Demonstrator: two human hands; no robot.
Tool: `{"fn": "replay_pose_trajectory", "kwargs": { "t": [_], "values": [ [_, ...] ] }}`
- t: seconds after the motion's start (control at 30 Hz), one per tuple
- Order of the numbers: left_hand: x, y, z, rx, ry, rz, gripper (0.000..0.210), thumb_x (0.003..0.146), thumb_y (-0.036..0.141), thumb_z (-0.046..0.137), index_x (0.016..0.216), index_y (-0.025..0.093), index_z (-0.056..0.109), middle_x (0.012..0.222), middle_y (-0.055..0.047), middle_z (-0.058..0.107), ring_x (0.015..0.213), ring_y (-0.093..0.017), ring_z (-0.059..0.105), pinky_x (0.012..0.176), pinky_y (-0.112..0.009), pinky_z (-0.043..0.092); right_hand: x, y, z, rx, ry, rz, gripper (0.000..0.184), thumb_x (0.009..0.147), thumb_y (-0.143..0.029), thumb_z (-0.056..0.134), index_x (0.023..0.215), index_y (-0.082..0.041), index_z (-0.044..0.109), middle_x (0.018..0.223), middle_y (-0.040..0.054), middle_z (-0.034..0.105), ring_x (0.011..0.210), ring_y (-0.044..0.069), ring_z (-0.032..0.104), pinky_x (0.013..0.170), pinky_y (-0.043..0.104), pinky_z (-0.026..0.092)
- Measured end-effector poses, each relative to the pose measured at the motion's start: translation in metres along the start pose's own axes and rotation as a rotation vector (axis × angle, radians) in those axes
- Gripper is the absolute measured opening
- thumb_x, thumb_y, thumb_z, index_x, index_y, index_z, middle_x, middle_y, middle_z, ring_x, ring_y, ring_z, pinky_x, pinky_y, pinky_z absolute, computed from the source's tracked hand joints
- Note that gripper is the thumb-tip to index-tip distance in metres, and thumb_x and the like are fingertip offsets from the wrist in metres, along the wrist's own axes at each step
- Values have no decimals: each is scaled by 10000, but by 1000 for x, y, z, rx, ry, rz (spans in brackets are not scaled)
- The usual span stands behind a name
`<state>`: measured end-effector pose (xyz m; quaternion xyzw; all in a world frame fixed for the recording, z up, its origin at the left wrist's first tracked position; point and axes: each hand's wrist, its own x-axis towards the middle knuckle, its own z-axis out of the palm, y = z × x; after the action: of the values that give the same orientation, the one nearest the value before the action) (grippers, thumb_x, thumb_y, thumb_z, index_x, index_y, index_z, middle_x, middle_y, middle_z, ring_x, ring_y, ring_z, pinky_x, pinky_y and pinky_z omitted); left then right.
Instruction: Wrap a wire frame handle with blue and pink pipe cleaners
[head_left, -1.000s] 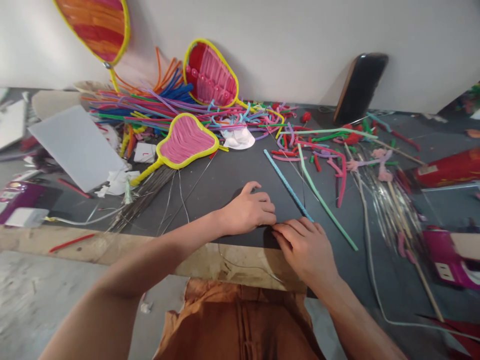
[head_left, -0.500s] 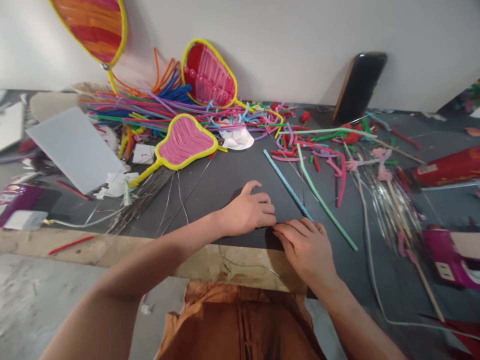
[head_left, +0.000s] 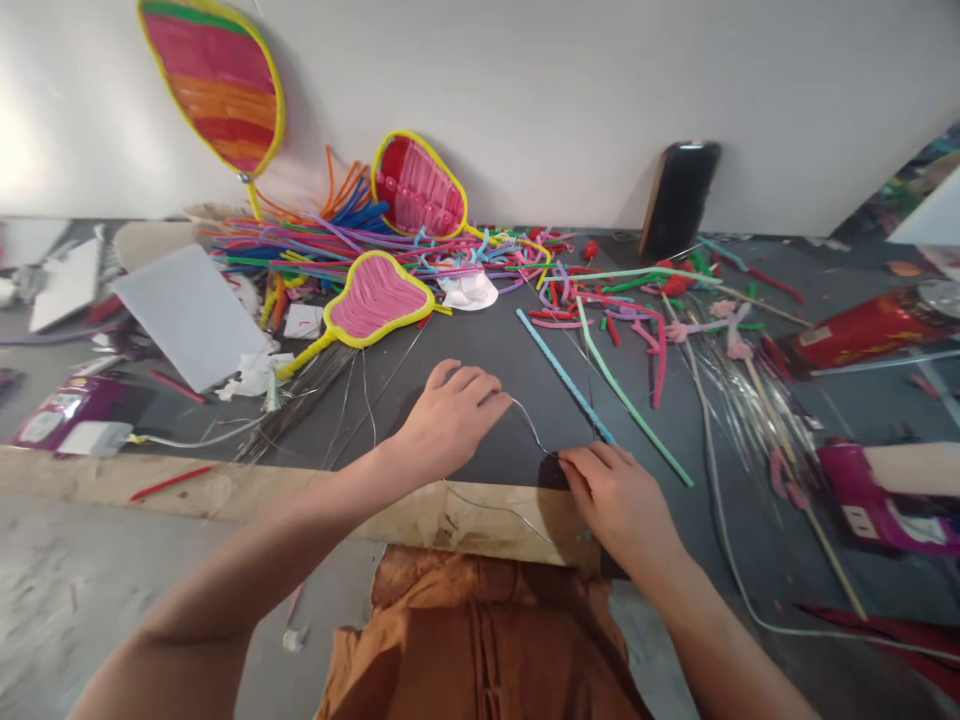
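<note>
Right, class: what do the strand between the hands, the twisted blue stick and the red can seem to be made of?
Strand: probably bare metal wire; it is thin, silvery and holds a bend.
Twisted blue stick: perhaps fuzzy pipe cleaner; matte, with a ridged twist.
Red can: likely printed metal, given its silvery end.

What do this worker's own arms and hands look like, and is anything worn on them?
The left hand and right hand are ordinary human hands, five-fingered and ungloved. No sleeves, watch, bracelet or cables show on the forearms. Below, rust-brown clothing shows.
</note>
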<state>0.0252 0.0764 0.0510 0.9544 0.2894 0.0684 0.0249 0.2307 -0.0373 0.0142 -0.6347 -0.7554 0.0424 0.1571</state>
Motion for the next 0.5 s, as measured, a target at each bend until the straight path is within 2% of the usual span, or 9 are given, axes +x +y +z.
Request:
{"fn": "replay_pose_trajectory", "kwargs": {
  "t": [0.1,0.2,0.33,0.43,0.5],
  "values": [
    [-10,-1,3,-10,-55,-81,385,835,153,479,1214,205,521,1221,-92,577,1136,-243,492,1008,-480,291,0,1,2,-26,-7,-1,221,910,-211,424,841,-189,633,773,56,639,733,190,574,694,294,408],
    [-13,-3,13,-11,-121,-88,505,833,112,416,1328,214,425,1363,-82,491,1252,-249,415,1045,-517,241,1,-1,2,-37,-28,10,196,904,-211,443,920,-190,637,812,49,636,753,185,585,685,281,408],
    [-14,-6,21,-3,-192,-102,607,777,54,396,1355,239,404,1406,-62,447,1327,-250,331,1068,-573,171,2,-3,1,-43,-62,-30,230,891,-173,456,1018,-218,643,845,41,624,779,166,587,674,259,414],
    [-14,-6,20,-9,-186,-100,620,767,33,391,1348,249,413,1414,-58,437,1335,-257,314,1062,-595,158,2,-3,3,-64,-61,-61,264,865,-117,466,1025,-216,651,845,44,622,781,168,588,676,258,426],
    [-13,-5,18,-39,-147,-120,572,797,46,389,1342,218,416,1379,-84,476,1292,-257,373,1042,-563,235,0,-1,5,-67,-41,-59,263,862,-107,464,1015,-204,654,843,49,624,784,178,592,677,263,434]
  ]
}}
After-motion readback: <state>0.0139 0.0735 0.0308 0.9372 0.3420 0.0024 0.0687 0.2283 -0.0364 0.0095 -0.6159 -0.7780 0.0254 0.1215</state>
